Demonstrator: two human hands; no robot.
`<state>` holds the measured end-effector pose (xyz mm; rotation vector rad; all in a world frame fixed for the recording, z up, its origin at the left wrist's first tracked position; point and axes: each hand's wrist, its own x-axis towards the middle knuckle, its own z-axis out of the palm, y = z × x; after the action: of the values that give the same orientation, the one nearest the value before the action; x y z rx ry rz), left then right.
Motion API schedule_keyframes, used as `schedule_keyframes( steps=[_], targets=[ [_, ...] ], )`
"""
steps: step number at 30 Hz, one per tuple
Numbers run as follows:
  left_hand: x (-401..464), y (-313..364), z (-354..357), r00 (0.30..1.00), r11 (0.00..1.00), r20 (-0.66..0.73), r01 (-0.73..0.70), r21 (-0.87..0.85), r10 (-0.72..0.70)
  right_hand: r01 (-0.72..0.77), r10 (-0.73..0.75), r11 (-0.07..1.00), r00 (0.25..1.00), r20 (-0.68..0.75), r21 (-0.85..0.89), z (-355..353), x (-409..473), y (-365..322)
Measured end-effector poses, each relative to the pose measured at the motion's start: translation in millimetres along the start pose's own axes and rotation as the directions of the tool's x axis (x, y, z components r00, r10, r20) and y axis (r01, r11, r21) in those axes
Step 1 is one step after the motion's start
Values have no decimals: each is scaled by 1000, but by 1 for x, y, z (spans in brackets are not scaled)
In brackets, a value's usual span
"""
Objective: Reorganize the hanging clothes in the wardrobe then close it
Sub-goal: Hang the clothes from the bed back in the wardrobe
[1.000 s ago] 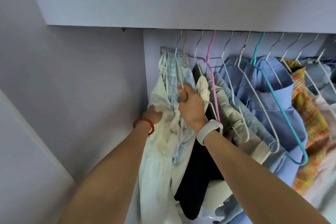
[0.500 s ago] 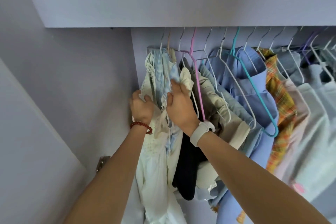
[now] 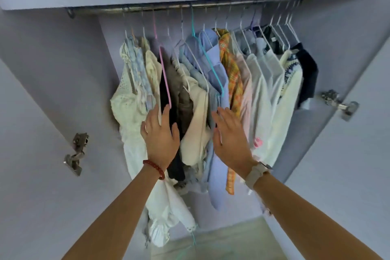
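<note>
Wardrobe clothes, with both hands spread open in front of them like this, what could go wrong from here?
1. The clothes are packed tight on thin wire hangers; pushing with the left hand near the pink hanger could tangle hooks or slip a garment off.
2. The long white garment hangs low and bunched; it might get caught when the doors close.
3. The right hand by the blue shirt could drag the teal hanger askew.

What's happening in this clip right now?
A person is sorting a rail of hanging clothes in an open wardrobe. Both hands are open and flat among the garments: the left hand by the pink hanger and dark clothes, the right hand against the blue shirt. Neither grips anything. The doors are open, hinges showing.
</note>
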<state>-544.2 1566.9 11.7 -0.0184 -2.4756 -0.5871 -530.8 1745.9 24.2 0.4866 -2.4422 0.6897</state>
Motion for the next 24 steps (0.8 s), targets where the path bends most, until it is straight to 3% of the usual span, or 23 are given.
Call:
schedule_keyframes(
  steps=[4, 6, 10, 12, 15, 19, 24],
  targets=[
    [-77, 71, 30, 955, 984, 260, -164, 66, 141, -200, 217, 964, 973, 81, -178, -60, -98, 50],
    [-108, 114, 43, 900, 970, 383, -240, 43, 206, -301, 330, 923, 940, 90, -242, -91, -148, 71],
    [-168, 214, 67, 754, 892, 499, -441, -99, 427, -516, 554, 792, 832, 29, -326, -161, -251, 107],
    [-204, 267, 74, 626, 798, 522, -567, -204, 579, -620, 657, 699, 753, -21, -356, -198, -300, 120],
    [-265, 339, 86, 359, 610, 542, -682, -404, 760, -767, 787, 517, 600, -140, -379, -254, -373, 132],
    [-342, 422, 103, -18, 317, 450, -685, -656, 893, -906, 883, 228, 347, -316, -358, -318, -465, 137],
    [-407, 540, 119, -185, 127, 299, -616, -777, 936, -958, 863, -73, 79, -499, -276, -387, -551, 145]
  ],
)
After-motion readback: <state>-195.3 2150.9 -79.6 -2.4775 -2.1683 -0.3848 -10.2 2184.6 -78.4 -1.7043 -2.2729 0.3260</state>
